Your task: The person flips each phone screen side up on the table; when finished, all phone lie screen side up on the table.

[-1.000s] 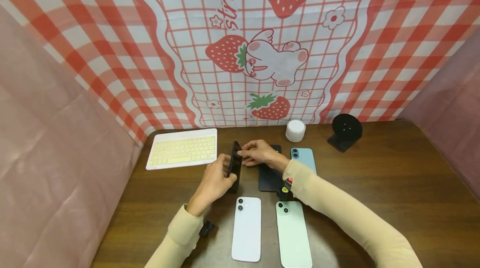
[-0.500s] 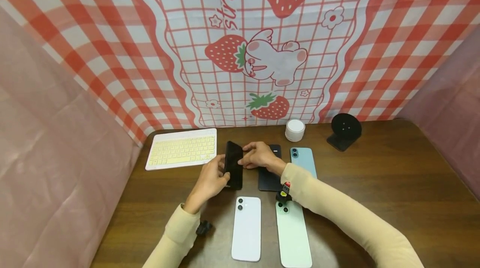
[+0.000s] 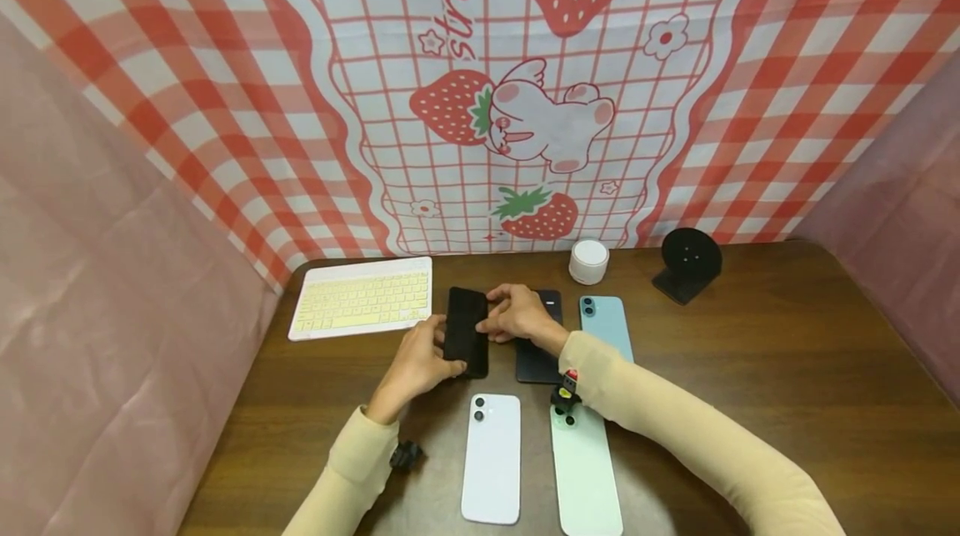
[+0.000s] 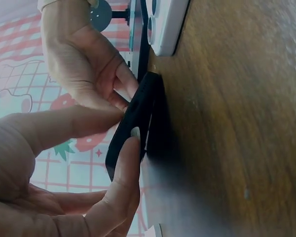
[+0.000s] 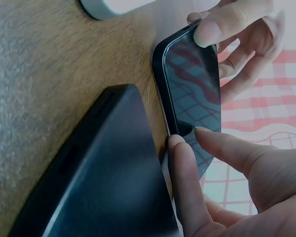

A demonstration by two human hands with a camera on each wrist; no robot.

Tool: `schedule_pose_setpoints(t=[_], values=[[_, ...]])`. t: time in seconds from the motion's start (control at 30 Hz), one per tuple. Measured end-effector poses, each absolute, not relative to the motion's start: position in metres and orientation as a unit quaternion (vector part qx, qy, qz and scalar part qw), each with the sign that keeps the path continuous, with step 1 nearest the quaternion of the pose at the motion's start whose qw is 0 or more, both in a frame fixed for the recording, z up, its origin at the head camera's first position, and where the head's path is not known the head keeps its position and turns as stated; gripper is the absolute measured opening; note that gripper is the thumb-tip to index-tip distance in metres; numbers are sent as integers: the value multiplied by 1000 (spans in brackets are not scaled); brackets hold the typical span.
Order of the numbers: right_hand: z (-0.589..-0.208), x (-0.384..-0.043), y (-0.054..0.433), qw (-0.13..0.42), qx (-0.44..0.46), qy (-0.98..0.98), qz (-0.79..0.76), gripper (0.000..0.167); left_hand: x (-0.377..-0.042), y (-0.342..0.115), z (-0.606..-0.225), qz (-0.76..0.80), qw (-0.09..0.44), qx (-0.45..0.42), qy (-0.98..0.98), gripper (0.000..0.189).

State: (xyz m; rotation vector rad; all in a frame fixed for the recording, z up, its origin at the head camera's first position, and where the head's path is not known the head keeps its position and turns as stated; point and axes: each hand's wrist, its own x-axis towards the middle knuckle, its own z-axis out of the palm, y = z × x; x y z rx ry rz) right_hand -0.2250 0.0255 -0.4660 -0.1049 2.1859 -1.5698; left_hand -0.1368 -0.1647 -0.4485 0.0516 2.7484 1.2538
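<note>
Both hands hold a black phone (image 3: 467, 336), its glossy screen facing up, low over the wooden table. The left hand (image 3: 420, 359) grips its left side, with the thumb near the bottom corner. At the right edge, the right hand (image 3: 519, 315) pinches with thumb and fingers. In the left wrist view the phone (image 4: 133, 121) appears edge-on and slightly tilted, a thin gap of shadow beneath it. The right wrist view shows the screen (image 5: 192, 81) with reflections on it. A dark flat slab (image 3: 536, 363) with a small white mark lies partly hidden under the right hand.
A white phone (image 3: 491, 461) and a pale green phone (image 3: 588, 469) lie nearer the front. To the right is a blue phone (image 3: 606, 323). Along the back stand a white keyboard (image 3: 363, 298) with yellow keys, a white round speaker-like cylinder (image 3: 588, 262) and a black stand (image 3: 688, 262).
The black phone has turned from standing on edge to lying almost flat, screen up. The left hand has shifted slightly left with it, while the right hand stays at its right edge.
</note>
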Motion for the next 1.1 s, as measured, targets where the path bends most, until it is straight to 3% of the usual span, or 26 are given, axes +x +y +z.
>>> schedule_pose_setpoints(t=[0.33,1.1], values=[[-467,-224,23,196,-36,812,-549,60,-139,-164,-453,387,77,12,919,97],[-463,-222,22,184,-25,830,-526,63,-145,-165,-460,359,74,23,930,94]])
